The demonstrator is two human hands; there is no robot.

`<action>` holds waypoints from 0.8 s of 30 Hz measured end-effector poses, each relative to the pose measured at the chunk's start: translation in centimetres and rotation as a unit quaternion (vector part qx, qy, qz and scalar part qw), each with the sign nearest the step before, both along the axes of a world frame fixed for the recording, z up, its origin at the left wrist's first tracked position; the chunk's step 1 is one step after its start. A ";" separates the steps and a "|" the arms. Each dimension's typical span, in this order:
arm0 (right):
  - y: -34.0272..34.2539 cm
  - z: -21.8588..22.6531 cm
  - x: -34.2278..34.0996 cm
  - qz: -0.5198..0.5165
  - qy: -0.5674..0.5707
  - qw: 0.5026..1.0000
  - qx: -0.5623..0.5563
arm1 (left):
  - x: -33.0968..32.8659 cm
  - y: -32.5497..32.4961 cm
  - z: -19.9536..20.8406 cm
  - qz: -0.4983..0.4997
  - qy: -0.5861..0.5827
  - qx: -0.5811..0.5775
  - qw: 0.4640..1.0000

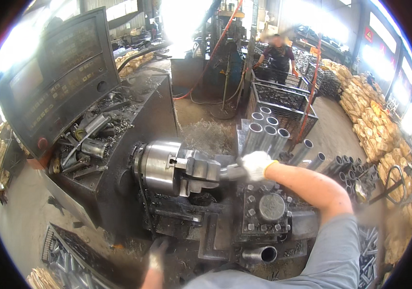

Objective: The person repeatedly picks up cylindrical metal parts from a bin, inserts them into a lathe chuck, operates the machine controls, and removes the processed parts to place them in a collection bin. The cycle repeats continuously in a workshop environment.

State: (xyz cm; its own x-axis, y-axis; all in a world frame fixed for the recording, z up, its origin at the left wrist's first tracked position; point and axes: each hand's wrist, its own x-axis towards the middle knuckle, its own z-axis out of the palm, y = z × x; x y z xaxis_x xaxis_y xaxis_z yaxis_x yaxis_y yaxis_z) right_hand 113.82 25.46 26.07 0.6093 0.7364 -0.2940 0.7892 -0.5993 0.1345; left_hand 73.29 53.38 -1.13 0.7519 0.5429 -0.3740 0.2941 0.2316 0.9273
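Grey sleeve (331,248); gloved right hand (258,165) curled around metal workpiece (230,173).

Tight at right hand (258,165); shut off leftward by chuck (160,168), just below by tool post (271,207) studded with bolts; crowded on far side by upright tubes (279,142); open above chuck; barred beyond tool post by right forearm (307,189); passable past chuck, over chips (207,136) on floor, between cabinet (153,108) and upright tubes; walled at far left by panel (66,91); roomier by left hand (157,254), in front of bed (177,214); edged leftward by bin (48,242), rightward by lone tube (252,255); blurred there, exact clearance unclear.
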 end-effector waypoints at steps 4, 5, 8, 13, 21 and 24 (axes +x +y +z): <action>2.5 -4.7 -0.4 -0.064 0.165 0.982 0.060 | -9.0 2.8 -3.4 0.285 0.004 -0.083 0.955; 2.7 -5.1 -0.3 -0.090 0.149 0.984 0.043 | -10.0 3.4 -3.2 0.328 -0.017 -0.086 0.941; 2.4 -5.4 0.6 -0.012 0.114 0.989 0.096 | -10.4 6.3 -0.8 0.443 -0.072 -0.150 0.881; 1.0 -6.0 3.3 -0.006 0.250 0.968 0.037 | -9.7 11.9 2.1 0.466 -0.093 -0.228 0.850; 3.5 -6.1 1.4 -0.043 0.229 0.952 0.199 | -13.2 18.4 -6.6 0.377 -0.078 -0.083 0.919; -0.9 -1.1 -2.0 -0.105 0.117 0.962 0.225 | -13.0 18.1 -7.3 0.386 -0.040 0.125 0.913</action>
